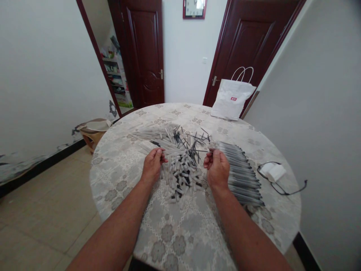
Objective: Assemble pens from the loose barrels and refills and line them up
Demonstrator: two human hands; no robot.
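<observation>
My right hand (218, 167) pinches a thin dark pen refill (201, 151), which points left over the pile. Closed at the left edge of the pile is my left hand (152, 164); whatever its fingers hold is too small and hidden to make out. Between the hands lie many white and black pen caps (180, 177). Beyond them are loose dark refills (194, 141) and clear pen barrels (149, 131). A neat row of assembled-looking pens (244, 177) lies beside my right hand and forearm.
The round table wears a patterned grey cloth (166, 233). At its right are black-framed glasses (287, 194) and a folded white tissue (275, 172). A white paper bag (232, 99) stands at the back right. A stool (94, 130) is beyond the left edge.
</observation>
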